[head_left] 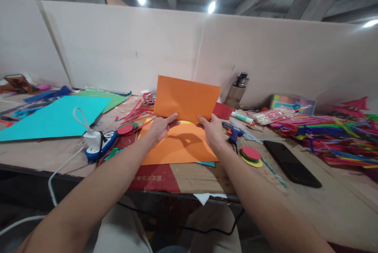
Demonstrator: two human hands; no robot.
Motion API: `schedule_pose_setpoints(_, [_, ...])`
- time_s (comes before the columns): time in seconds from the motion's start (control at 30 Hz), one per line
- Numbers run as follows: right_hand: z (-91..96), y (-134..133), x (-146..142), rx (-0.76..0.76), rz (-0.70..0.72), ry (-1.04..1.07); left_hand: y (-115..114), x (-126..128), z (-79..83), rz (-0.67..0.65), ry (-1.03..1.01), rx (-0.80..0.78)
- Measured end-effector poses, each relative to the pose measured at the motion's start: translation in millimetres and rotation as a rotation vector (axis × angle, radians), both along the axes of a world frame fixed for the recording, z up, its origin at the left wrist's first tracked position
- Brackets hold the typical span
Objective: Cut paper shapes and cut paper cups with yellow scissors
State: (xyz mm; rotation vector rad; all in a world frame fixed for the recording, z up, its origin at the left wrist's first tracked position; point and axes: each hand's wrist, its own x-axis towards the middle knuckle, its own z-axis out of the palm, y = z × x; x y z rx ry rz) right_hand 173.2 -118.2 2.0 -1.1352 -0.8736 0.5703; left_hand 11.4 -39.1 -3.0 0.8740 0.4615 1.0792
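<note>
Orange sheet [188, 97] stands nearly upright in both hands, over the middle of the table [67, 158], its broad face toward the wearer. Left of it lies the turquoise sheet [56, 119], well apart. Under the hands an orange lower sheet [180, 151] lies flat over cardboard [203, 180]; whether the two orange pieces join along the bottom cannot be told.

It looks light and fairly stiff, like thin card: gripped only low down, it rises with hardly any sag. The matt face should give dry skin enough hold without a hard squeeze. It is probably tough enough against tearing, but a tight pinch or sharp bend could leave a crease.

The phone [291, 164] lies well to the right. The left hand [162, 127] pinches the lower left part and the right hand [213, 130] the lower right, with a gap between them. That wide hold seems best for keeping it flat; one hand alone might let it twist. A glue gun [234, 134] lies just beside the right hand, with discs [251, 153] nearer the wearer. Smallest, the thumbs press the near face, while most fingertips are hidden.
</note>
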Motion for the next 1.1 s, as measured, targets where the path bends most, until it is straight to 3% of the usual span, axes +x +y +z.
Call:
schedule_pose_setpoints(0.63, [-5.2, 3.3, -0.7, -0.008, 0.015, 0.023, -13.0, 2.4, 2.6, -0.035, 0.044, 0.104])
schedule_pose_setpoints(0.9, [-1.6, -0.9, -10.5, -0.017, 0.042, 0.034, -9.1, 6.4, 0.0, -0.003, 0.04, -0.003])
schedule_pose_setpoints(1.1, [-3.8, -0.5, -10.8, 0.014, 0.042, 0.034, -8.0, 8.5, -2.2, 0.005, 0.054, 0.002])
